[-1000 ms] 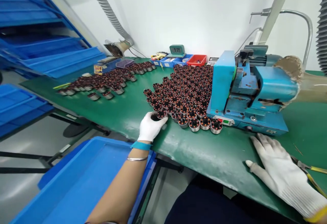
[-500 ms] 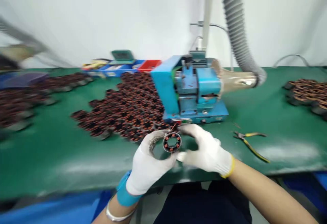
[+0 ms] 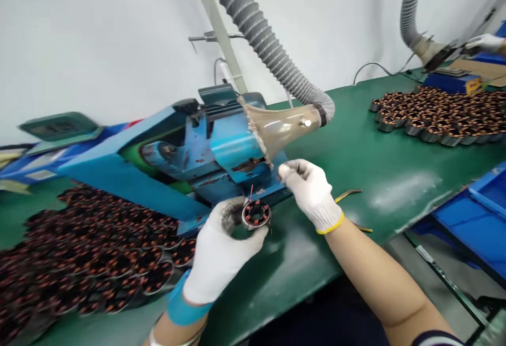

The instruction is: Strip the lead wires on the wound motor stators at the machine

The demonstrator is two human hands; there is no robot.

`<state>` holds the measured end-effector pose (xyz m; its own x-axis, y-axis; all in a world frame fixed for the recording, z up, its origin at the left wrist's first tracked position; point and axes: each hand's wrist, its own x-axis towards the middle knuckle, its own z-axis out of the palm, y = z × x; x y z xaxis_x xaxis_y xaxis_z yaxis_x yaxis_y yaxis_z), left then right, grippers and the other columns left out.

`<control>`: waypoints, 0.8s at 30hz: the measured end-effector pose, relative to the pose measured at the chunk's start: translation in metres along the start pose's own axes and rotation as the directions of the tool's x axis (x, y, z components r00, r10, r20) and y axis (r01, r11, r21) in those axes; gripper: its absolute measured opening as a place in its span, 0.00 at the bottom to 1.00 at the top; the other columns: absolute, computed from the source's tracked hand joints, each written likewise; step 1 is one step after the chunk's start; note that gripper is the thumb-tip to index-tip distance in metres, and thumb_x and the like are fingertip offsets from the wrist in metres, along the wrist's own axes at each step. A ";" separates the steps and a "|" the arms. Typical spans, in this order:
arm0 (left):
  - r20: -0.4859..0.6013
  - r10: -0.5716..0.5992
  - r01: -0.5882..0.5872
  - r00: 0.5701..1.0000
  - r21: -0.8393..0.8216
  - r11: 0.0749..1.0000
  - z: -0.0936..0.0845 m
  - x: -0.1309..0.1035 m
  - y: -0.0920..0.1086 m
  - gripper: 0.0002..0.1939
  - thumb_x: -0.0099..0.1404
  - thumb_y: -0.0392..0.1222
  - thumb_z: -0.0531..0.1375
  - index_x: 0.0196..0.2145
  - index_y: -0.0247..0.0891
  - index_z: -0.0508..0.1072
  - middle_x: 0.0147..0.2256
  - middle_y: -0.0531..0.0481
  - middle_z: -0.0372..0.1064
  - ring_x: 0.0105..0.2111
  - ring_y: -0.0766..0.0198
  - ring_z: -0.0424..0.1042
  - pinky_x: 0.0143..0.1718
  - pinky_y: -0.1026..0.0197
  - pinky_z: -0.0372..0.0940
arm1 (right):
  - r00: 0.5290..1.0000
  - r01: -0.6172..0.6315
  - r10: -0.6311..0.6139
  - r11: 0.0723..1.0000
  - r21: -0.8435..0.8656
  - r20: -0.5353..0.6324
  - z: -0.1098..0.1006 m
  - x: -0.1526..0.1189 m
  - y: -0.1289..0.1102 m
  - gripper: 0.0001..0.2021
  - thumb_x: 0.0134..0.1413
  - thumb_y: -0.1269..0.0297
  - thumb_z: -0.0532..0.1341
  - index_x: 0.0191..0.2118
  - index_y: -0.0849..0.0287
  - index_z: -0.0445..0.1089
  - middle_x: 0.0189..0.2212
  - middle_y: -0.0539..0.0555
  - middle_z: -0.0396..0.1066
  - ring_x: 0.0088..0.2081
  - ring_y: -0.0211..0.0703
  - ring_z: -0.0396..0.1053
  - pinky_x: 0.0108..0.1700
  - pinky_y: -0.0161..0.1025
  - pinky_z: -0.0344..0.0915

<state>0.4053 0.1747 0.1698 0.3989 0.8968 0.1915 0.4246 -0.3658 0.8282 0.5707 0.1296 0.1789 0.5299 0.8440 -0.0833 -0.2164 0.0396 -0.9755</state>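
My left hand (image 3: 225,251), in a white glove with a blue band at the wrist, grips a round stator (image 3: 256,214) with a black core and copper windings. A thin reddish wire sticks up from the stator. My right hand (image 3: 310,190), gloved in white with a yellow cuff, is apart from it, to the upper right. Its thumb and fingertips are pressed together near the blue machine (image 3: 237,146); anything between them is too small to make out. Pliers with yellow handles (image 3: 348,194) lie partly hidden behind my right hand.
Many stators (image 3: 118,262) cover the green table (image 3: 340,130) at the left, others (image 3: 443,114) the right. A grey hose (image 3: 272,46) joins a tan funnel (image 3: 284,127) on the machine. Another person's gloved hand (image 3: 484,43) is at far right. Blue bins (image 3: 478,214) stand below.
The view has swung right and tilted. My right hand has moved away from the stator, up and right, and its fingers have closed. My left hand still holds the stator.
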 end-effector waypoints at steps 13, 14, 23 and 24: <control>-0.193 -0.045 0.000 0.980 -0.225 0.974 0.016 0.029 0.005 0.22 0.49 0.47 0.65 0.41 0.32 0.75 0.40 0.41 0.78 0.42 0.51 0.76 0.48 0.50 0.71 | 0.988 0.145 -0.101 0.863 -0.484 0.115 0.035 -0.001 -0.006 0.15 0.44 0.56 0.65 0.40 0.55 0.73 0.36 0.52 0.75 0.39 0.48 0.73 0.42 0.44 0.71; -0.209 -0.043 -0.004 0.977 -0.220 0.976 0.017 0.031 0.005 0.21 0.49 0.46 0.64 0.40 0.32 0.75 0.39 0.41 0.78 0.42 0.52 0.76 0.49 0.50 0.71 | 0.986 0.162 -0.121 0.847 -0.507 0.114 0.036 0.002 -0.010 0.14 0.44 0.55 0.65 0.38 0.55 0.73 0.34 0.52 0.75 0.37 0.48 0.73 0.40 0.44 0.70; -0.146 -0.009 -0.048 0.989 -0.383 0.923 0.021 0.038 0.006 0.24 0.49 0.45 0.67 0.43 0.32 0.76 0.41 0.42 0.78 0.42 0.53 0.77 0.48 0.52 0.71 | 0.984 0.177 -0.170 0.910 -0.375 0.051 0.037 0.007 0.003 0.19 0.43 0.57 0.65 0.42 0.59 0.72 0.37 0.55 0.76 0.39 0.47 0.74 0.44 0.43 0.71; -0.126 -0.007 -0.042 0.992 -0.380 0.924 0.021 0.037 0.006 0.24 0.50 0.44 0.67 0.44 0.32 0.76 0.42 0.43 0.78 0.42 0.54 0.77 0.49 0.53 0.71 | 0.987 0.158 -0.153 0.930 -0.331 0.041 0.036 0.007 0.005 0.20 0.43 0.57 0.65 0.43 0.60 0.72 0.38 0.55 0.76 0.39 0.47 0.74 0.44 0.43 0.71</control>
<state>0.4401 0.2008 0.1708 0.2907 0.9234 0.2505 0.0670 -0.2808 0.9574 0.5433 0.1549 0.1804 0.5232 0.8488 0.0757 0.1538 -0.0066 -0.9881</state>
